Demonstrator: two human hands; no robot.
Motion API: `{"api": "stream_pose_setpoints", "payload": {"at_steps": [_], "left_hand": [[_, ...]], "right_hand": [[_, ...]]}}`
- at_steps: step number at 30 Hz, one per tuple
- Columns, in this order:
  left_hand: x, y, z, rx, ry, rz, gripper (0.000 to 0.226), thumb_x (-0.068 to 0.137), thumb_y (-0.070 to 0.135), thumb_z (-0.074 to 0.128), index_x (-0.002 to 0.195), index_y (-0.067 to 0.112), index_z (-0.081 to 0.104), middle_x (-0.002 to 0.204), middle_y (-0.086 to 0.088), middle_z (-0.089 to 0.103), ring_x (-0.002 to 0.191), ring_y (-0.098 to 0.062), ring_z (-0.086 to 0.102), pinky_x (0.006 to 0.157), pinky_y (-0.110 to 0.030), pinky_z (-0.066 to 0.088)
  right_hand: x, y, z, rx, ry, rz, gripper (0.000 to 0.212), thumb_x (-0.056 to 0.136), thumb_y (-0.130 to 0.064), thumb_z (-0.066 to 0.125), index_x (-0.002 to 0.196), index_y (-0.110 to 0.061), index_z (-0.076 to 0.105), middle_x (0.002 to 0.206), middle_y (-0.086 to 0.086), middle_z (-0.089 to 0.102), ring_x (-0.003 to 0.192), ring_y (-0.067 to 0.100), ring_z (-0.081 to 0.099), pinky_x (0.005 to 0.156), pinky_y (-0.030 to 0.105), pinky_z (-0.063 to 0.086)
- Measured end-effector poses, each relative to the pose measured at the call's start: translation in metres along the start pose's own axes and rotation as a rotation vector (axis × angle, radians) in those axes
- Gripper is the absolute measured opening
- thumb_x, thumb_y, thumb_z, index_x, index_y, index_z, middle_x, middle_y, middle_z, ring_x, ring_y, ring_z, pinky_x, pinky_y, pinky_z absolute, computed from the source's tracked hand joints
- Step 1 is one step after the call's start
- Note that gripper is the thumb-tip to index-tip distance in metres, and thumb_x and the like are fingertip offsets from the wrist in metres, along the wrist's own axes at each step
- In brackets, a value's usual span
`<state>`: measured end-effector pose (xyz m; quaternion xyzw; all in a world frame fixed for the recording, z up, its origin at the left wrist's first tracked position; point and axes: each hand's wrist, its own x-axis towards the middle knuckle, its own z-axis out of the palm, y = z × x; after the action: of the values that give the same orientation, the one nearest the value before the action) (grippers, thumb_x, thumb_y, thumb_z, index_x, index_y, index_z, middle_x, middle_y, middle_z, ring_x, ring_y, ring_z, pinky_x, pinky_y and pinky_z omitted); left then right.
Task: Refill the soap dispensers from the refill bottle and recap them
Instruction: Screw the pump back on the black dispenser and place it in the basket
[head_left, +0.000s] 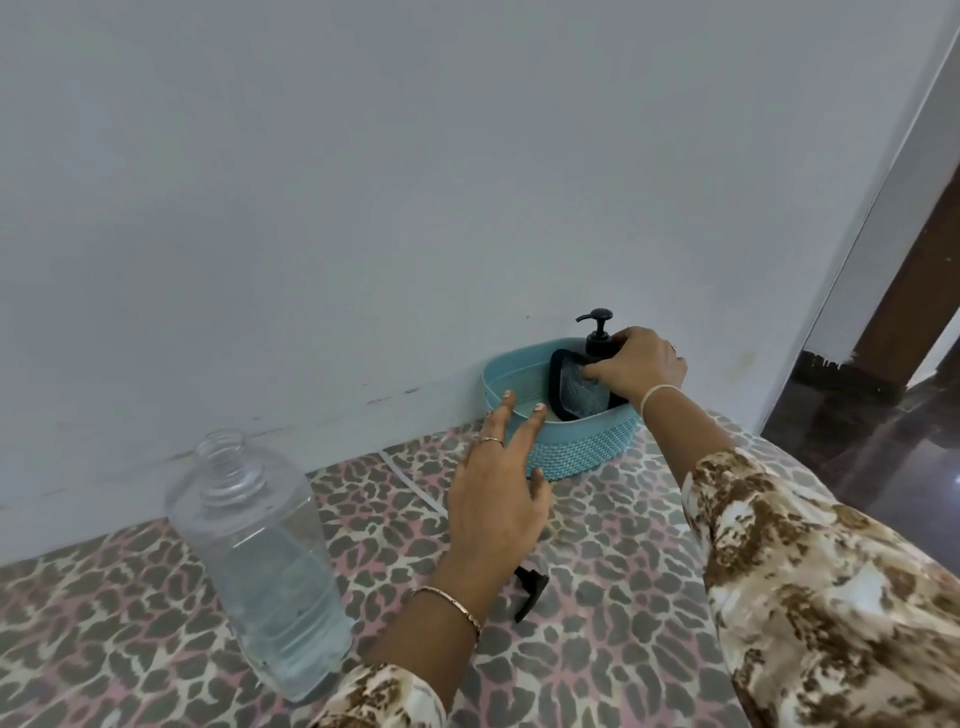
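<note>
1. While the right hand (636, 366) is closed around the black soap dispenser with a black pump head (597, 345), the dispenser is kept upright inside the light blue oval woven-pattern plastic basket (582, 452).
2. The basket is placed at the far side of the bench covered with a leopard-print cloth (597, 545), close against the pale grey wall (363, 182).
3. The left hand (498, 499) is spread open and laid on the near rim of the basket; nothing is grasped by it.
4. A large clear plastic refill bottle (260, 561) is seen standing upright on the bench at the left, well apart from the basket; its mouth is uncapped and it is partly filled with clear liquid.
5. A small black pump part (530, 592) is seen lying on the cloth just beside the left wrist.
6. Thin bangles are worn on both wrists, and sleeves with a brown and cream print (831, 597) are visible.
</note>
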<state>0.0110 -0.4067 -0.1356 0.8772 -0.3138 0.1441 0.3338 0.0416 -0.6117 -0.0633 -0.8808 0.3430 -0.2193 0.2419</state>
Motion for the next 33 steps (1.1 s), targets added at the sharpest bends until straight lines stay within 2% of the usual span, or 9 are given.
{"api": "stream_pose_setpoints", "payload": {"at_steps": [4, 9, 14, 18, 20, 23, 26, 30, 33], "left_hand": [[-0.003, 0.0, -0.001, 0.105, -0.013, 0.031, 0.071, 0.091, 0.027, 0.056, 0.15, 0.041, 0.019, 0.162, 0.008, 0.004, 0.142, -0.015, 0.029, 0.109, -0.039, 0.04], [-0.005, 0.005, -0.003, 0.168, -0.094, 0.008, 0.076, 0.093, 0.031, 0.054, 0.152, 0.039, 0.008, 0.162, 0.007, -0.008, 0.149, -0.021, 0.01, 0.114, -0.042, 0.032], [-0.002, 0.012, -0.011, 0.156, -0.201, -0.051, 0.08, 0.091, 0.036, 0.055, 0.152, 0.037, 0.003, 0.161, 0.006, -0.014, 0.149, -0.026, 0.001, 0.114, -0.05, 0.03], [-0.011, 0.021, -0.021, 0.064, -0.198, -0.047, 0.082, 0.093, 0.042, 0.054, 0.153, 0.037, -0.001, 0.16, 0.008, -0.019, 0.147, -0.026, 0.014, 0.105, -0.044, 0.042], [-0.025, 0.025, -0.029, -0.017, -0.136, -0.002, 0.079, 0.094, 0.038, 0.054, 0.152, 0.038, 0.001, 0.161, 0.009, -0.012, 0.145, -0.02, 0.022, 0.101, -0.038, 0.047], [-0.05, 0.03, -0.045, -0.12, -0.081, 0.021, 0.069, 0.095, 0.035, 0.054, 0.152, 0.033, 0.016, 0.158, 0.009, 0.021, 0.139, -0.012, 0.031, 0.107, -0.029, 0.037], [-0.078, 0.028, -0.061, -0.115, -0.023, -0.005, 0.05, 0.094, 0.035, 0.053, 0.142, 0.031, 0.036, 0.137, 0.012, 0.048, 0.119, -0.005, 0.047, 0.09, -0.019, 0.039], [-0.111, 0.015, -0.079, -0.168, 0.084, -0.061, 0.032, 0.091, 0.033, 0.056, 0.122, 0.029, 0.053, 0.116, 0.013, 0.063, 0.105, -0.005, 0.058, 0.087, -0.029, 0.05], [-0.135, 0.005, -0.096, -0.175, 0.128, -0.105, 0.021, 0.09, 0.032, 0.058, 0.111, 0.028, 0.059, 0.102, 0.014, 0.067, 0.091, -0.003, 0.062, 0.077, -0.031, 0.053]], "right_hand": [[-0.003, 0.003, -0.002, -0.088, 0.032, -0.03, 0.047, 0.069, -0.045, 0.077, 0.107, -0.02, 0.064, 0.1, 0.006, 0.067, 0.107, 0.029, 0.054, 0.081, 0.035, 0.034], [-0.013, 0.002, 0.004, -0.132, 0.097, -0.055, 0.045, 0.072, -0.048, 0.068, 0.102, -0.016, 0.062, 0.094, 0.008, 0.066, 0.104, 0.031, 0.054, 0.08, 0.037, 0.035], [-0.037, 0.0, -0.001, 0.039, 0.175, -0.008, 0.071, 0.079, -0.052, 0.062, 0.135, -0.011, 0.046, 0.134, 0.008, 0.052, 0.128, 0.03, 0.041, 0.102, 0.045, 0.032], [-0.06, -0.007, -0.014, 0.174, 0.238, -0.016, 0.068, 0.086, -0.043, 0.06, 0.14, -0.01, 0.036, 0.14, 0.008, 0.045, 0.132, 0.028, 0.037, 0.107, 0.045, 0.028], [-0.076, -0.01, -0.02, 0.25, 0.265, -0.059, 0.063, 0.086, -0.04, 0.059, 0.138, -0.012, 0.037, 0.138, 0.005, 0.046, 0.129, 0.027, 0.039, 0.106, 0.043, 0.029], [-0.112, -0.013, -0.026, 0.343, 0.293, -0.141, 0.052, 0.087, -0.035, 0.059, 0.132, -0.016, 0.04, 0.13, 0.0, 0.05, 0.122, 0.021, 0.044, 0.102, 0.038, 0.032], [-0.158, -0.017, -0.025, 0.417, 0.262, -0.216, 0.041, 0.089, -0.03, 0.058, 0.126, -0.019, 0.044, 0.122, -0.003, 0.051, 0.116, 0.017, 0.045, 0.098, 0.033, 0.031], [-0.212, -0.023, -0.01, 0.451, 0.162, -0.324, 0.037, 0.089, -0.025, 0.059, 0.124, -0.023, 0.046, 0.118, -0.009, 0.052, 0.109, 0.011, 0.048, 0.097, 0.032, 0.036], [-0.246, -0.029, 0.002, 0.46, 0.098, -0.374, 0.033, 0.088, -0.024, 0.06, 0.119, -0.02, 0.05, 0.112, -0.008, 0.053, 0.105, 0.011, 0.049, 0.095, 0.036, 0.041]]}}
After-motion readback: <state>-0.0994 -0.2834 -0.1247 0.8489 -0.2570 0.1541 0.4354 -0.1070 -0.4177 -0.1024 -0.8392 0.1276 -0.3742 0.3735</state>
